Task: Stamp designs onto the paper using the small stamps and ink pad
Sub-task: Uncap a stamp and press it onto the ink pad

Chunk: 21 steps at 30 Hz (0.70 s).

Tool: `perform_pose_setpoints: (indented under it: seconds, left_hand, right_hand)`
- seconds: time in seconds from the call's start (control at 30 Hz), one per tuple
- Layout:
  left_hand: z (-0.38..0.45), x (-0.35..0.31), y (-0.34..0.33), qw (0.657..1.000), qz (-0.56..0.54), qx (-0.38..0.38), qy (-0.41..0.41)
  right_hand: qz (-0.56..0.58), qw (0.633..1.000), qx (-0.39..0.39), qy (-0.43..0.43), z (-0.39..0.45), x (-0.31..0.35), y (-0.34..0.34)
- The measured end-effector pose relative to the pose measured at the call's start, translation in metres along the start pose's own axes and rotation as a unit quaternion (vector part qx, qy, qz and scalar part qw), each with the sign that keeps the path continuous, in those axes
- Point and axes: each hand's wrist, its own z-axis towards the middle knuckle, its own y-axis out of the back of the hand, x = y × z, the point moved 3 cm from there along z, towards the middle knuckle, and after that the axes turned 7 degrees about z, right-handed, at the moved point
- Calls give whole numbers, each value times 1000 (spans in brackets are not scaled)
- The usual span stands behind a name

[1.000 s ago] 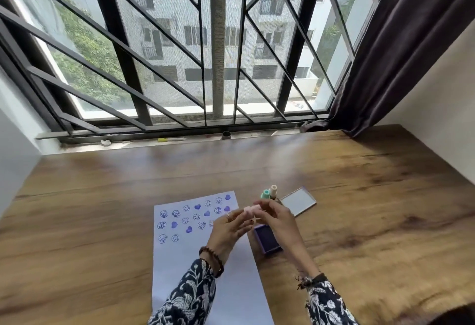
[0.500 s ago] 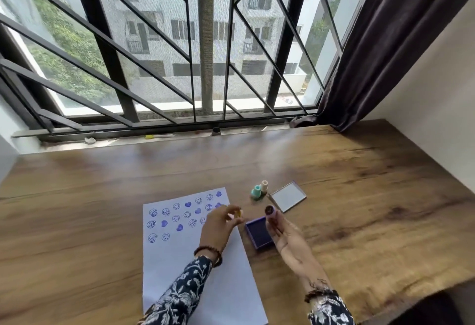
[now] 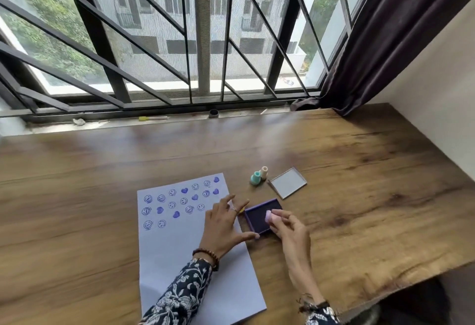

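A white sheet of paper (image 3: 180,252) lies on the wooden table, its top part covered with several purple smiley and heart prints. To its right sits the open purple ink pad (image 3: 258,215). My right hand (image 3: 288,224) pinches a small pink stamp (image 3: 268,216) and holds it down on the pad. My left hand (image 3: 226,221) rests flat with fingers spread on the paper's right edge, thumb touching the pad's near corner; a small yellow item shows between its fingers.
A teal stamp (image 3: 255,178) and a cream stamp (image 3: 264,172) stand upright behind the pad. The pad's lid (image 3: 288,182) lies beside them. The table (image 3: 359,196) ends at a barred window behind and a wall and curtain on the right.
My right hand turned the pink stamp over and lowered it onto the ink pad. My left hand dropped flat onto the paper next to the pad.
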Motion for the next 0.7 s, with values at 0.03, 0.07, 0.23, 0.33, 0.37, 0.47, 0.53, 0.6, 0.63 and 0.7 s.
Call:
perform_pose_setpoints:
  seconds: [0.03, 0.07, 0.23, 0.33, 0.37, 0.47, 0.53, 0.6, 0.63, 0.7]
  left_hand:
    - [-1, -1, -2, 1000, 7, 0, -2]
    - [-2, -1, -4, 1000, 14, -2, -5]
    - [-4, 0, -5, 999, 23, -18, -15]
    - [-5, -1, -4, 999, 25, -16, -17]
    - [-5, -1, -4, 999, 26, -15, -17]
    - [-5, -1, -3, 1000, 26, -13, -13]
    - [-5, -1, -3, 999, 29, -12, -11]
    - [-5, -1, -4, 999, 29, -12, -10]
    - [-5, -1, -4, 1000, 27, -13, -8]
    - [-5, 0, -5, 1000, 19, -15, -8]
  right_hand:
    - [-71, 997, -11, 35, -3, 3, -2]
    - [-135, 988, -16, 71, -6, 5, -4]
    - [-340, 921, 35, 186, -15, 11, -15]
    - [-404, 889, 54, 209, -19, 12, -20]
    - [-423, 878, 58, 217, -21, 13, -21]
    - [-458, 853, 67, 241, -24, 16, -26]
    - [-474, 842, 69, 249, -26, 16, -28]
    - [-490, 832, 70, 252, -26, 16, -28]
    - [-494, 830, 71, 251, -25, 16, -28]
    - [-504, 826, 80, 238, -21, 17, -29]
